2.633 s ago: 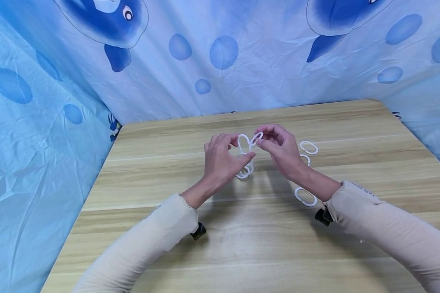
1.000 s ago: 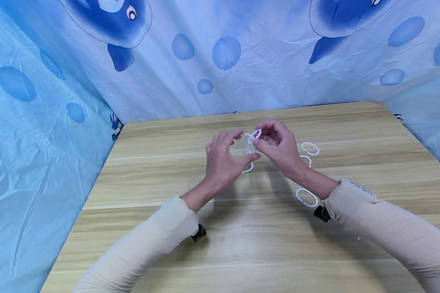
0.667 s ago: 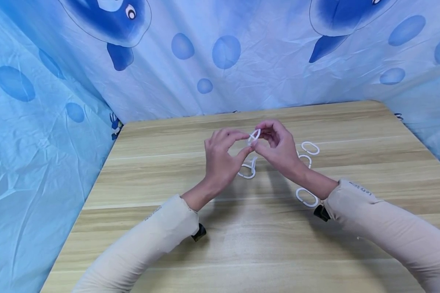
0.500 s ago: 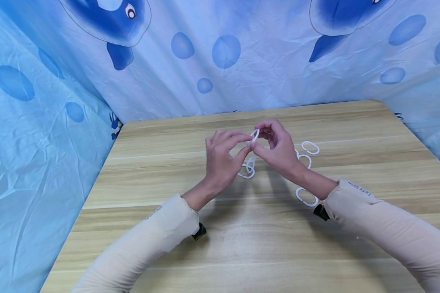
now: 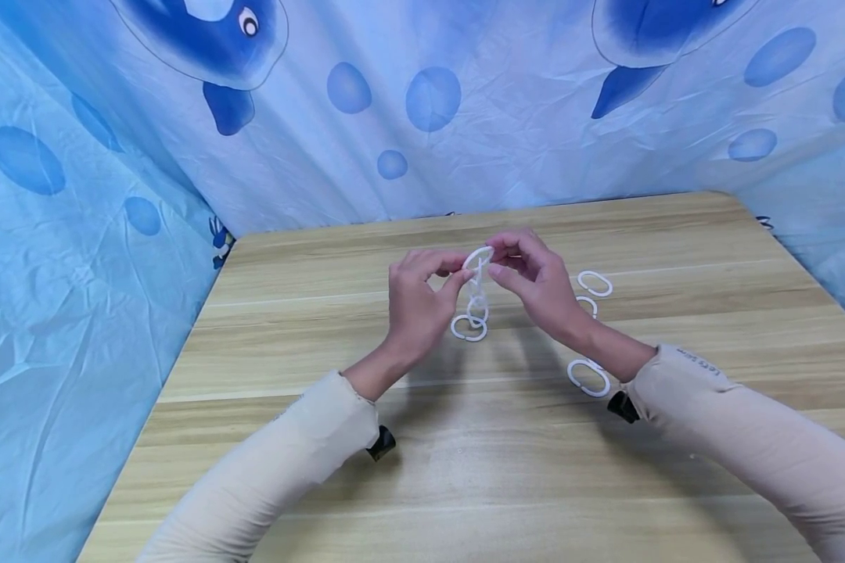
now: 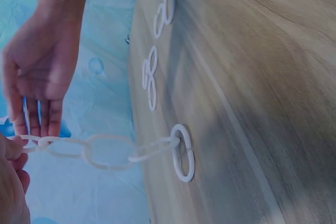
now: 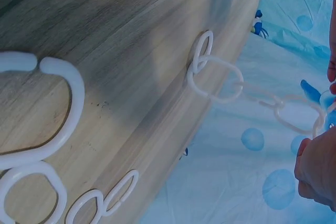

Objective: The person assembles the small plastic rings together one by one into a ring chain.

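In the head view, my left hand (image 5: 418,309) pinches the top link (image 5: 467,259) of a white plastic chain between thumb and fingers. The chain hangs below it, and its lowest link (image 6: 191,167) meets the tabletop in the left wrist view. Opposite, my right hand (image 5: 541,288) has its fingertips at the far end of that top link. Its thumb stands apart from the link, and the left wrist view shows its fingers extended. Near the right forearm lie loose white oval links, one (image 5: 569,372) with a small gap in its side.
Farther back on the wooden table (image 5: 289,469) lies another loose link (image 5: 609,291), with more beside the right wrist, partly covered by it. A blue curtain (image 5: 500,156) with whale and bubble prints rises behind the table's back edge and along its sides.
Both hands were together at the top link. The left hand has drawn slightly left with the chain, now hanging in plain view, and the right thumb has parted from the link.
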`<action>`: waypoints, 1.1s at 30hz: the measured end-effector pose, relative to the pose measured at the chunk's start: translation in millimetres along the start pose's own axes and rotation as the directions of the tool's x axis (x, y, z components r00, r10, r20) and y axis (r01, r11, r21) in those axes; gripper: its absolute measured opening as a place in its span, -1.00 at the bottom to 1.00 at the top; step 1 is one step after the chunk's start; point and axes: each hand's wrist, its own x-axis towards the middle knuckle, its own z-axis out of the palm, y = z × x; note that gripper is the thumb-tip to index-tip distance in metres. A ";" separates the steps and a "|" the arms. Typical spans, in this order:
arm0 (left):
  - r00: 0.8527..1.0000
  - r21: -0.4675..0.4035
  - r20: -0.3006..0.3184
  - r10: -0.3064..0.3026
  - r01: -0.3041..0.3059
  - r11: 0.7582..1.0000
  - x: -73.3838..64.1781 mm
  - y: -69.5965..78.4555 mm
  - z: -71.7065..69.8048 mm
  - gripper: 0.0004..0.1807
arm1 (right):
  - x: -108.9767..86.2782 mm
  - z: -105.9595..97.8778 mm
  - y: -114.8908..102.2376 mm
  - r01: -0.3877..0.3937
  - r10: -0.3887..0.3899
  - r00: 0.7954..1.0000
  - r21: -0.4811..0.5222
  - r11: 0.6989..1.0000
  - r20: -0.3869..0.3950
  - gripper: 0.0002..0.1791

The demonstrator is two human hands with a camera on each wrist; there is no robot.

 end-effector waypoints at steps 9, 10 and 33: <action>0.986 -0.062 0.032 -0.164 0.166 0.984 4.4 -1.2 -4.7 -0.83 | -0.2 -6.0 -0.2 -0.013 0.015 1.000 -0.064 0.998 0.023 -0.65; 0.981 -0.065 0.037 -0.192 0.194 0.979 4.8 -1.2 -5.0 -0.85 | -0.2 -6.3 -0.2 -0.015 0.016 1.000 -0.067 0.998 0.027 -0.65; 0.623 -0.387 0.387 -0.680 0.779 0.494 10.9 -7.5 -8.6 -0.79 | 1.9 -37.6 -4.3 -0.046 0.037 0.998 -0.251 0.967 -0.042 -0.77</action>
